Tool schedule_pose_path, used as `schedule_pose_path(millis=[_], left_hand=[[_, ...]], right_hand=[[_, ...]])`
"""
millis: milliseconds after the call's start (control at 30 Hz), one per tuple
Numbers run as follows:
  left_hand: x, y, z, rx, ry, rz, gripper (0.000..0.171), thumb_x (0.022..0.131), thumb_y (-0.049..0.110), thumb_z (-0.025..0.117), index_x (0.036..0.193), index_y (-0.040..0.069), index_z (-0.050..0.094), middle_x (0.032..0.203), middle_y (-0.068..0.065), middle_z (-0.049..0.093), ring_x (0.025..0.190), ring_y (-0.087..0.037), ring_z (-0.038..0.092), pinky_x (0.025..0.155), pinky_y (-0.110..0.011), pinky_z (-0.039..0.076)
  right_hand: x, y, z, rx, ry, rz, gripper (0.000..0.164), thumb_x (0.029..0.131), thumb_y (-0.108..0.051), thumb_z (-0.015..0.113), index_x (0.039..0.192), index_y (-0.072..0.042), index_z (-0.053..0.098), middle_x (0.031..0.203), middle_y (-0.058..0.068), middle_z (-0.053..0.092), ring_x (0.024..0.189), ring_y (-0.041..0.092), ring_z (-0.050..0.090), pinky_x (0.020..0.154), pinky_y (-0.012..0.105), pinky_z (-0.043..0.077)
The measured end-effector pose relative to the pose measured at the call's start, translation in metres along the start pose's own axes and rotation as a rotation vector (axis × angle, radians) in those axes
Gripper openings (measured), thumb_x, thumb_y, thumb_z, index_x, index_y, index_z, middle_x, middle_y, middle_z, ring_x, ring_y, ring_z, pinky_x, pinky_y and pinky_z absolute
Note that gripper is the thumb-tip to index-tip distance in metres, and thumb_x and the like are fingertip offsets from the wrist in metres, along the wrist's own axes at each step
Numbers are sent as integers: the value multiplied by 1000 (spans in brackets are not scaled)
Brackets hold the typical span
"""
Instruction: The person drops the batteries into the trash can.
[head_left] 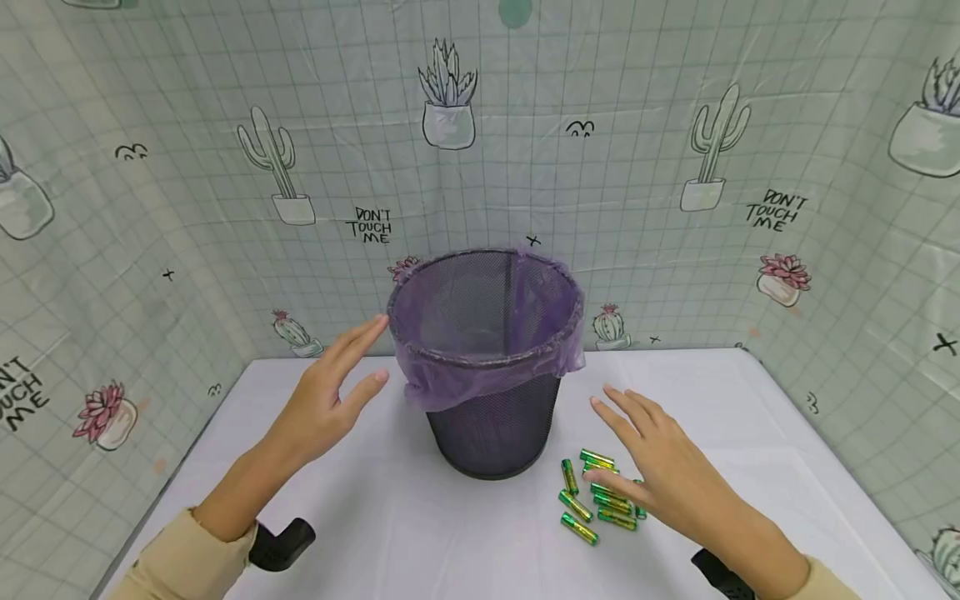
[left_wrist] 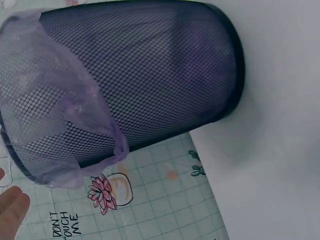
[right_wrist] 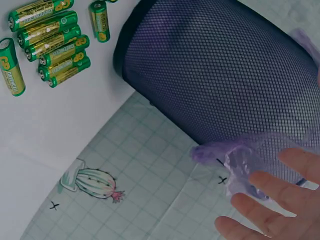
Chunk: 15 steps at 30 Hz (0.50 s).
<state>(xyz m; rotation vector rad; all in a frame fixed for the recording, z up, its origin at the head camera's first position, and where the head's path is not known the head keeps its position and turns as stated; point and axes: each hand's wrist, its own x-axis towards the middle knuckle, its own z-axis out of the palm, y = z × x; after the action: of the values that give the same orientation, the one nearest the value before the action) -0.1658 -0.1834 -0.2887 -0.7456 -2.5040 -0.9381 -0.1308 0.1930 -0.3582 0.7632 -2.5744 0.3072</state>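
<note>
Some of the batteries [head_left: 612, 504] are covered by the right hand [head_left: 667, 462] in the head view, so no sure count can be given; in the right wrist view, another at the top is cut off by the frame. Only fingertips of the left hand [head_left: 322, 404] are caught by its own wrist camera, and whether the rim of the bin [head_left: 491, 437] is brushed by them cannot be told. Both hands are held open, fingers extended, and nothing is gripped by either! The bin is stood upright between them, part of the far edge of the table [head_left: 360, 517] hidden behind it. The batteries are gathered near its foot, on the right, several laid side by side, others angled apart, well inside the table's right edge. Room is left in front of the bin, between the forearms. Dark mesh is seen in the bin, round and tapered toward the base, and over its rim a thin purple bag [head_left: 465, 383] is folded, sheer and crumpled at the hem. The batteries are cased in glossy green and gold; a grid with potted cacti is printed on the creased backdrop [head_left: 525, 183].
</note>
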Motion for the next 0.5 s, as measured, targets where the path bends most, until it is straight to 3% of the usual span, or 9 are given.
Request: schedule_pose_path(millis=[333, 500], left_hand=[[35, -11, 1, -211, -42, -183, 52, 99, 24, 42, 148, 13, 25, 147, -14, 34, 130, -34, 39, 105, -51, 35], [53, -17, 3, -267, -19, -278, 59, 99, 28, 43, 150, 15, 16, 145, -16, 37, 122, -35, 48, 99, -49, 42]], right_hand=[[-2, 4, -6, 57, 7, 73, 55, 81, -32, 70, 127, -8, 54, 123, 10, 53, 110, 29, 49, 89, 50, 44], [-3, 10, -5, 78, 12, 105, 43, 80, -26, 71, 117, -7, 61, 111, 6, 58, 102, 26, 53, 84, 47, 47]])
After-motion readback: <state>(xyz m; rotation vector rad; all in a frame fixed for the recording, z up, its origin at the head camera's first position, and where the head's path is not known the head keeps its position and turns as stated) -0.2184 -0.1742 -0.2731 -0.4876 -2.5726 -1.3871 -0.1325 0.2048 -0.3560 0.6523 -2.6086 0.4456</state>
